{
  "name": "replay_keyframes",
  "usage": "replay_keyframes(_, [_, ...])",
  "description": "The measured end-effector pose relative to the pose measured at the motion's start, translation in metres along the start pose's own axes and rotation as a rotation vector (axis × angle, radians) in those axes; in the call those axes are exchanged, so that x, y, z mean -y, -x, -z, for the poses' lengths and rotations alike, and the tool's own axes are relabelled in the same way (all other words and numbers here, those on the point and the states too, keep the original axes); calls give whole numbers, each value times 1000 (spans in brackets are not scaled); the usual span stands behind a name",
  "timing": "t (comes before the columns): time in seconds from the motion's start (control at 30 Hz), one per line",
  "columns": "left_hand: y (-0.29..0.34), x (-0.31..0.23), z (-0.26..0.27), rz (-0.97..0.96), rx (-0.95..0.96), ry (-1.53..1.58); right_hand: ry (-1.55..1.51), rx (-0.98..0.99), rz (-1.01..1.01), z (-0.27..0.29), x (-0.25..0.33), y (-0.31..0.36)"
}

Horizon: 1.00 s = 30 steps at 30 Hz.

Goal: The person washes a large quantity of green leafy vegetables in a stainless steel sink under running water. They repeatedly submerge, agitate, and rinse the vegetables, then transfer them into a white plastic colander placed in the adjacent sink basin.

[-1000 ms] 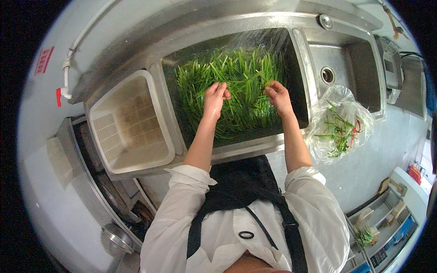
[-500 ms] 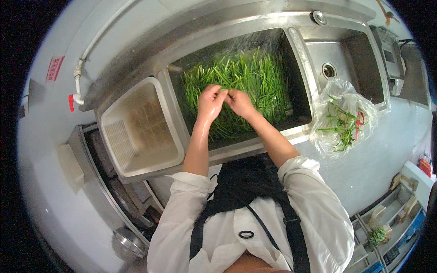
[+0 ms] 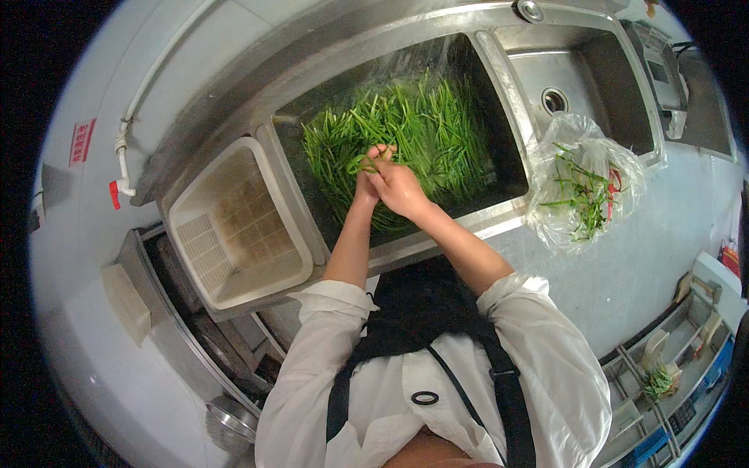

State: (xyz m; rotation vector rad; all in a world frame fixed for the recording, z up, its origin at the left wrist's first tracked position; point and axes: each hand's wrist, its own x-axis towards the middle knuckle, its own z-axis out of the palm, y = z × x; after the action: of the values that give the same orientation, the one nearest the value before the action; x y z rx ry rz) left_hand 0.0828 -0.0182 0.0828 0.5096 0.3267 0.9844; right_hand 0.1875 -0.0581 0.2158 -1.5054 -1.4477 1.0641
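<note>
A big heap of long, thin green stalks that look like garlic chives [image 3: 445, 132] lies in the water of the large sink basin [image 3: 515, 168]. Over its near part my two hands are pressed together. My left hand [image 3: 371, 173] is curled, fingertips upward, with a small bent bit of green leaf [image 3: 359, 164] showing beside it. Lying across it, my right hand [image 3: 399, 189] has its fingers closed in a pinch at the same green piece. How much is held between them is partly hidden by the fingers.
Left of the basin stands a white plastic crate [image 3: 226, 226] with a slotted side. A clear plastic bag [image 3: 558, 210] of green trimmings lies to the right, below a smaller sink [image 3: 593, 86] with a drain. A red-handled tap [image 3: 117, 191] is on the left wall.
My hands have come closer together and slightly nearer to me; the right now overlaps the left. A green piece has come into sight by the left hand. The whole view has shifted a little.
</note>
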Motion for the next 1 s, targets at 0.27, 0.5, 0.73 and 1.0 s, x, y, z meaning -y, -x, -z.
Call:
replay_keyframes(0.27, [-18, -19, -43, 182, -475, -403, -337, -165, -161, 39, -5, 16])
replay_keyframes(0.5, [-15, -46, -13, 137, -471, -1968, -905, -292, -332, 141, 7, 40])
replay_keyframes(0.73, [-18, -62, 20, 563, -458, -2028, -953, -480, -195, 249, 28, 96])
replay_keyframes(1.0, [-46, -14, -150, 306, -351, -1080, -1152, -419, -212, 215, 8, 92])
